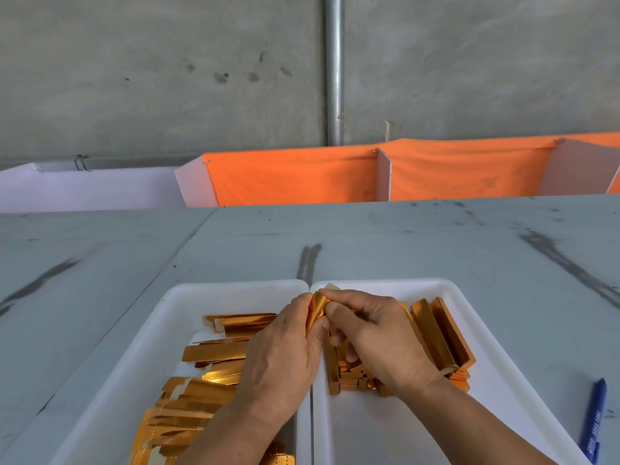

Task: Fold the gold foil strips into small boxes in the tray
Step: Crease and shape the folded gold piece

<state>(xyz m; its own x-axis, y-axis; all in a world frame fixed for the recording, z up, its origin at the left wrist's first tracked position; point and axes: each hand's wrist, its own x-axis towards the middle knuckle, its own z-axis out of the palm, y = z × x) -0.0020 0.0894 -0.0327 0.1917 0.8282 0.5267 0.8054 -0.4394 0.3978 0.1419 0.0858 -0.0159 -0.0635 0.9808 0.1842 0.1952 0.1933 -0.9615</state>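
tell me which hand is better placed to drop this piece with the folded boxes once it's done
Right. The right hand is above the right tray, where the folded boxes lie, and its fingers pinch the foil strip. The left hand is over the left tray of flat strips.

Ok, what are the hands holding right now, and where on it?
One bent gold foil strip, pinched between both hands: the left hand at its left edge, the right hand at its right edge.
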